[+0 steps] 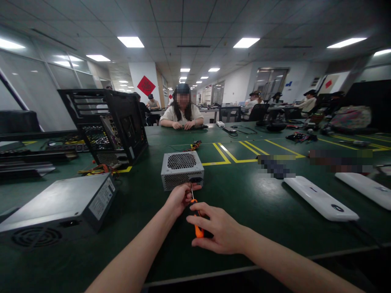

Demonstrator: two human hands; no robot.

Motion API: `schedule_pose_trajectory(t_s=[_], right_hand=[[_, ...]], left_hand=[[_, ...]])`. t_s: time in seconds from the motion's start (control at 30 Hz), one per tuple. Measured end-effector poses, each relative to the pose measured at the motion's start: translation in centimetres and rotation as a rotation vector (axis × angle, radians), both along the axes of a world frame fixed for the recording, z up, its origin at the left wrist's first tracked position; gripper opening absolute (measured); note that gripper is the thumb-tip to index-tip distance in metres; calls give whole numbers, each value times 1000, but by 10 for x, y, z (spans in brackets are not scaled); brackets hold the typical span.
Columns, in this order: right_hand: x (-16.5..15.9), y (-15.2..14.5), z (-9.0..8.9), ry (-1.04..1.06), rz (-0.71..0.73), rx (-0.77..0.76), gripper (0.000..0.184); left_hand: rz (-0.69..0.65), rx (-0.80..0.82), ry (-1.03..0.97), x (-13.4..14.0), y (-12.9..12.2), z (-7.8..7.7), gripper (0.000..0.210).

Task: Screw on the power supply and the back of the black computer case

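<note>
My right hand (218, 228) is closed round the orange-and-black handle of a screwdriver (198, 230). Its thin shaft points away from me, up to the fingers of my left hand (181, 197). Those fingers are bent together at the shaft's tip, with one finger stretched to the right; what they pinch is too small to make out. Just beyond them sits a grey computer power supply (181, 175), a round-holed grille on top and a black socket at the front right. My left hand covers part of its lower front edge.
A larger power supply (58, 207) lies at left, before an open black computer case (106, 126). White oblong devices (319, 197) lie at right. Yellow tape (227, 152) marks the green table (238, 195). Across it sits a person (182, 112) with both hands on the table.
</note>
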State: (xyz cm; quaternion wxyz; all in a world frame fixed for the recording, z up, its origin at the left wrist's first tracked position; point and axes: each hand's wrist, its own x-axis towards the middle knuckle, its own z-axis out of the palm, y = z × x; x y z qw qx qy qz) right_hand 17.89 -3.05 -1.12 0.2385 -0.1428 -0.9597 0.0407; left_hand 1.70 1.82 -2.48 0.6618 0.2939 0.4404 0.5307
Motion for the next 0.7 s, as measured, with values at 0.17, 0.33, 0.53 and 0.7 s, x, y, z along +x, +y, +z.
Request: schedule_pose_trajectory(t_s=[0.17, 0.33, 0.53, 0.7], right_hand=[[-3, 0, -2, 7, 5, 38, 42], [-5, 1, -8, 58, 10, -28, 46], [-2, 1, -4, 55, -32, -195, 51], [0, -2, 3, -8, -4, -139, 44]], left_hand=[[31, -1, 27, 3, -1, 0, 26], [33, -6, 39, 2, -2, 2, 18], [-6, -22, 15, 0, -3, 6, 15], [-16, 16, 0, -1, -2, 4, 12]])
